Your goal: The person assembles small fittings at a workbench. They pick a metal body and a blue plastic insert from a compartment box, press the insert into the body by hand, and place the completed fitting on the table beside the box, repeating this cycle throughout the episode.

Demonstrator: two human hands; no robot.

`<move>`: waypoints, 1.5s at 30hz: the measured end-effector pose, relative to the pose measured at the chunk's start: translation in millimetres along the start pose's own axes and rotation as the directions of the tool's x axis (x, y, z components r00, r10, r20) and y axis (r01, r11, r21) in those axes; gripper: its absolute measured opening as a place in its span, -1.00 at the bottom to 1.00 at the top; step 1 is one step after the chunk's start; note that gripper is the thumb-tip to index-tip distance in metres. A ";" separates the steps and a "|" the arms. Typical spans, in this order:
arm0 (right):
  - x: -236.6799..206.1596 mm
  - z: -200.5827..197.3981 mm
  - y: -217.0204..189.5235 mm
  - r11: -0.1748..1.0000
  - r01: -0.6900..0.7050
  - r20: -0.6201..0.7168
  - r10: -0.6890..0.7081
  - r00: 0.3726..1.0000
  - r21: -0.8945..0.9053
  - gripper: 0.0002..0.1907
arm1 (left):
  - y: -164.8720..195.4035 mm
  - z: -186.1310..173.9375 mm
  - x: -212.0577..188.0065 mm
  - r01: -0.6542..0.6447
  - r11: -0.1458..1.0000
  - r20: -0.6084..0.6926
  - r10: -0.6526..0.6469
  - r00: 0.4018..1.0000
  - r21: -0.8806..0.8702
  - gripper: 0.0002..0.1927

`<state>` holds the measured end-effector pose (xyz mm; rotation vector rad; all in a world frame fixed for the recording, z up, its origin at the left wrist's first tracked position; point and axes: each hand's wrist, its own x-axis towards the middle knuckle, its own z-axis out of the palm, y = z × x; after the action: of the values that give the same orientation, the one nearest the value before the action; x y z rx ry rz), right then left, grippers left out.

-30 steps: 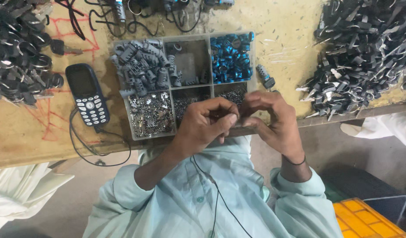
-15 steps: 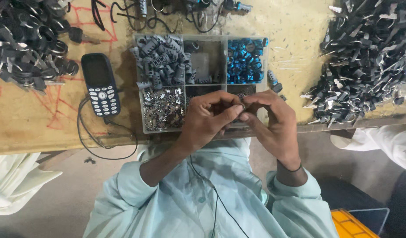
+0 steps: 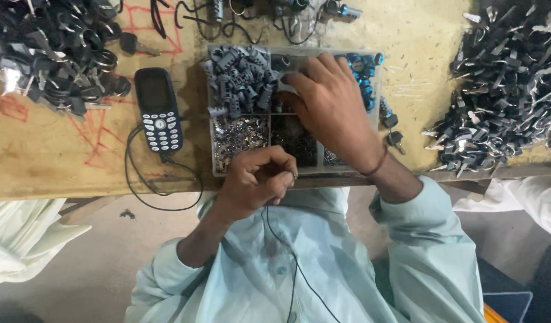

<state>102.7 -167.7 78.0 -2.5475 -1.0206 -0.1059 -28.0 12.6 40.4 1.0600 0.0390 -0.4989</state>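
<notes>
Your left hand [image 3: 257, 182] is curled shut at the table edge, pinching something too small to tell. Just beyond it sits one clear compartment tray [image 3: 214, 119], where your right hand [image 3: 332, 110] reaches in, fingers pressed among the grey plastic parts [image 3: 236, 81]. One keypad phone [image 3: 159, 110] lies left; two dark metal heaps [image 3: 502, 90] flank farther out.

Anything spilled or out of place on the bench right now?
A few small dark cylinder parts lie loose on the wooden bench, just right of the clear compartment tray, outside any compartment. The right hand reaches into the tray; the left hand is at its near edge.
</notes>
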 end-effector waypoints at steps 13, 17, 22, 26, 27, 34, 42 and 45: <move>2.5 15.7 -8.2 0.984 -0.155 -0.043 0.152 0.987 -0.087 -0.71 | 10.0 4.5 7.1 0.004 0.985 0.035 -0.010 0.999 0.171 -0.94; 2.0 13.4 -7.2 0.987 -0.139 -0.040 0.137 0.990 -0.077 -0.70 | 12.6 3.4 5.1 -0.033 0.989 0.063 0.024 0.998 0.145 -0.93; 1.2 29.0 -2.9 0.962 -0.196 -0.091 0.182 0.979 -0.187 -0.75 | 10.4 4.0 6.5 -0.020 0.987 0.055 0.012 0.998 0.158 -0.93; 4.9 25.3 1.9 0.968 -0.118 -0.070 0.105 0.992 -0.223 -0.64 | 7.7 4.2 5.4 -0.045 0.984 0.046 0.038 0.998 0.172 -0.94; 7.9 21.2 3.0 0.971 -0.094 -0.048 0.085 0.995 -0.221 -0.63 | 7.0 4.5 5.7 -0.050 0.984 0.048 0.043 0.998 0.169 -0.93; -36.5 -32.7 -15.1 0.164 -0.494 0.426 0.325 0.844 0.854 -0.66 | 5.9 8.0 6.7 -0.041 0.961 0.017 0.047 0.999 -0.273 -0.88; -90.1 -26.4 -39.5 0.805 -0.218 -0.006 0.266 0.964 0.552 -0.66 | 10.3 35.0 2.2 -0.016 0.979 -0.232 0.064 0.971 0.203 -0.84; -88.7 -31.6 -44.2 0.841 -0.200 -0.010 0.237 0.971 0.503 -0.64 | 14.2 33.1 0.2 -0.012 0.983 -0.242 0.057 0.969 0.185 -0.84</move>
<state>10.2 -208.3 102.8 -2.1392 -0.6170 0.1185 -28.8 -9.8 68.6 1.2964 0.1971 -0.3407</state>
